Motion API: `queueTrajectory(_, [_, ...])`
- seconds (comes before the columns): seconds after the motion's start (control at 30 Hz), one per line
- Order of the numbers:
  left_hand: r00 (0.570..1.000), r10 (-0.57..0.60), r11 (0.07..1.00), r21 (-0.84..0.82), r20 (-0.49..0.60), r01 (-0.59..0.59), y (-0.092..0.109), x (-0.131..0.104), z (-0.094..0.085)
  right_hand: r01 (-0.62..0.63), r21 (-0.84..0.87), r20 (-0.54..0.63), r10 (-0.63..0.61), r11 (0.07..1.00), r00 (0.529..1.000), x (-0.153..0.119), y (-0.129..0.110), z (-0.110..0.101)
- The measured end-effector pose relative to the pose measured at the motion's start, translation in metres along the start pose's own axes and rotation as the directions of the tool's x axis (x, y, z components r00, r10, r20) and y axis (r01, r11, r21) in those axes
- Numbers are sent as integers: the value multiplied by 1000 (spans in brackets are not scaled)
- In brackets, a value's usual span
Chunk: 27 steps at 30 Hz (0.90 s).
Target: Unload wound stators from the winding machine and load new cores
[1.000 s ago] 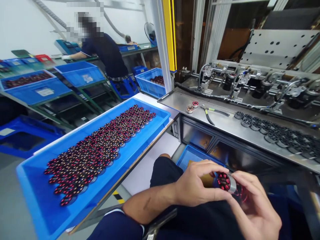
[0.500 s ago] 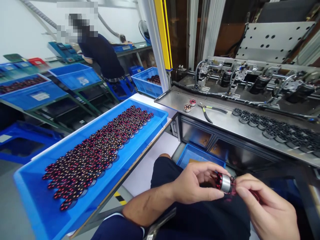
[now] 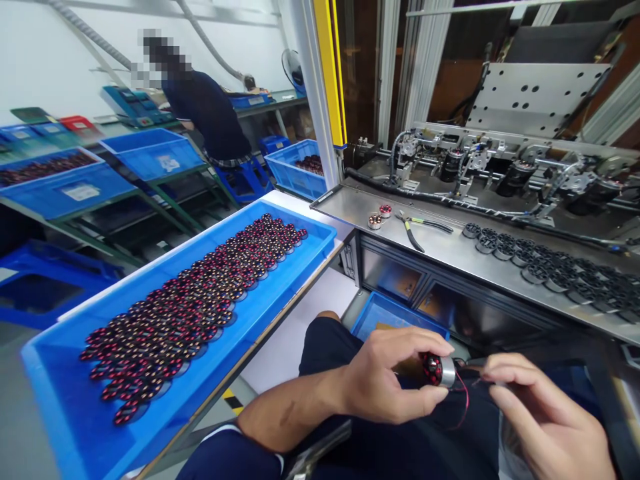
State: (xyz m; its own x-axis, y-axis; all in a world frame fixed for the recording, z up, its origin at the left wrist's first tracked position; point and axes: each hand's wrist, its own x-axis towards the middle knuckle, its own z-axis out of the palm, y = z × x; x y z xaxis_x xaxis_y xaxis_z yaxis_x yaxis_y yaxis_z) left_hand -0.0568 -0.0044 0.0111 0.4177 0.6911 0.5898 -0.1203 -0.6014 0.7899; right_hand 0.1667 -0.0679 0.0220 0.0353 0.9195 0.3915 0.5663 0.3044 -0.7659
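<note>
Between the thumb and fingers of my left hand point(image 3: 395, 377) is a round motor part point(image 3: 440, 371) with a silver rim and red windings, held above my lap. Thin wires point(image 3: 466, 393), one of them red, come out of its right side. Just right of the part, my right hand point(image 3: 540, 407) pinches with thumb and forefinger at a dark wire end; the exact grip is small and blurred. To the left, a long blue tray point(image 3: 280, 293) holds several rows of similar red and black parts point(image 3: 200, 300).
On the metal bench point(image 3: 350, 203) lie green-handled pliers point(image 3: 413, 230), two loose wound parts point(image 3: 375, 220) and several dark silver-rimmed rings point(image 3: 537, 272). Machine fixtures point(image 3: 453, 163) stand behind. A person point(image 3: 205, 113) sits at a far bench among blue bins point(image 3: 150, 153).
My right hand has moved slightly right, away from the round part, so the wires between the hands show more. My left hand still holds the part, now turned a little.
</note>
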Motion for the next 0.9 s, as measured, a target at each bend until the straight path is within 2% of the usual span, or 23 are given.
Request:
queueTrajectory(0.07, [989,141,973,176,49,-148,2,2,-3,84,-24,37,-83,996,996,6,-5,-6])
queueTrajectory(0.1, [979,185,954,226,80,-199,3,3,-4,112,-20,105,-109,994,989,10,-11,-8])
queueTrajectory(0.2, [967,206,932,270,148,-240,7,5,-7,80,29,353,-85,996,932,24,-34,-4])
queueTrajectory(0.33, [963,210,964,130,168,-233,12,3,-16,-80,97,533,16,992,846,36,-46,-1])
queueTrajectory(0.4, [964,198,979,11,178,-203,12,-1,-23,-105,80,610,35,991,792,44,-38,-6])
queueTrajectory(0.47, [977,153,986,-93,146,-140,11,-7,-30,-65,52,682,12,997,731,62,-23,-10])
queueTrajectory(0.5, [987,119,986,-133,108,-104,9,-10,-32,-5,22,684,-11,1000,730,76,-14,-10])
queueTrajectory(0.53, [996,73,983,-172,58,-62,8,-13,-33,74,-28,647,-38,997,762,94,-5,-6])
queueTrajectory(0.57, [1000,10,975,-221,3,-9,6,-16,-34,153,-95,582,-70,984,810,115,4,0])
queueTrajectory(0.6, [996,-73,958,-282,-49,56,5,-18,-34,229,-204,459,-113,952,881,139,14,10])
queueTrajectory(0.63, [980,-176,926,-352,-90,134,3,-20,-34,240,-291,347,-132,926,928,163,23,22])
queueTrajectory(0.67, [950,-291,879,-424,-115,218,2,-21,-34,232,-343,291,-131,910,948,187,32,36])
queueTrajectory(0.73, [859,-495,759,-547,-130,354,1,-24,-34,207,-437,264,-95,875,960,229,49,66])
queueTrajectory(0.8, [788,-602,671,-618,-130,410,1,-25,-36,171,-526,286,-16,833,958,255,63,94])
queueTrajectory(0.9, [769,-615,647,-670,-177,363,3,-29,-43,131,-635,322,107,761,940,265,78,119])
